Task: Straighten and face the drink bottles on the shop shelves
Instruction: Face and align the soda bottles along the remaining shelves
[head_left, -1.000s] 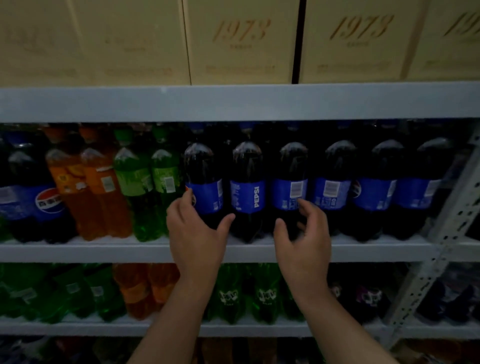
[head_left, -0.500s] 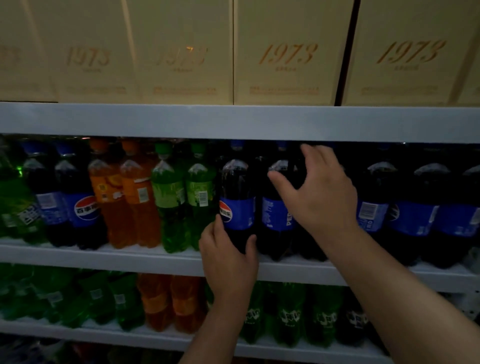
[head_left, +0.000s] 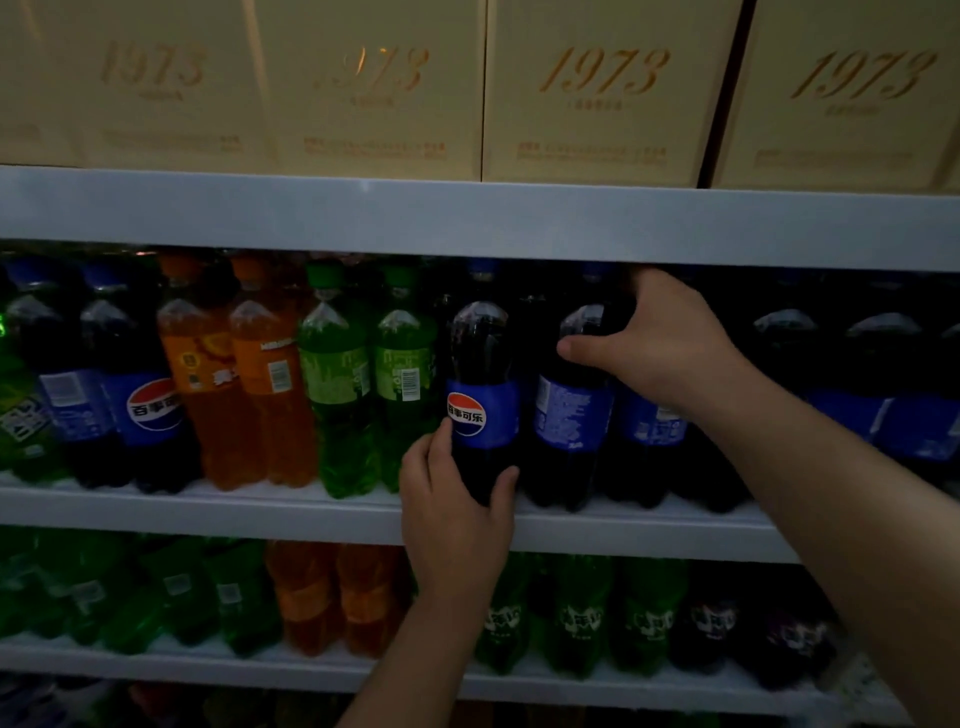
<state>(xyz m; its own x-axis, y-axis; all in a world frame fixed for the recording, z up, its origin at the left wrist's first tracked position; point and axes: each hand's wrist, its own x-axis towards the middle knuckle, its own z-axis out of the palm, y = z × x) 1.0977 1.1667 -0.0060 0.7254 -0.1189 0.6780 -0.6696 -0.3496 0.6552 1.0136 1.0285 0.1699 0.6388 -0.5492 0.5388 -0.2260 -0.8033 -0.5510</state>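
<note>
The left hand (head_left: 452, 514) grips the lower part of a cola bottle (head_left: 483, 358) whose round logo faces front. The right hand (head_left: 670, 343) holds the shoulder of the next cola bottle (head_left: 571, 421), its label showing small print. Both bottles stand on the middle shelf (head_left: 208, 512).

Boxes (head_left: 605, 104) marked 1973: four with the number in view, plus a sliver at each edge. Shelf boards (head_left: 311, 218): three.

Middle shelf, front row:
- Cola bottles (head_left: 150, 415): two on the left and at least six on the right, where the right arm (head_left: 831, 493) hides part of the row.
- Orange bottles (head_left: 270, 395): two.
- Green bottles (head_left: 332, 395): three.

Lower shelf:
- Orange: two.
- Green: three right of the left arm (head_left: 431, 623), and a dim group on the left that cannot be counted.
- Purple-label bottles (head_left: 711, 629): two.

Hands: two, left hand (head_left: 452, 499) and right hand (head_left: 670, 348).
</note>
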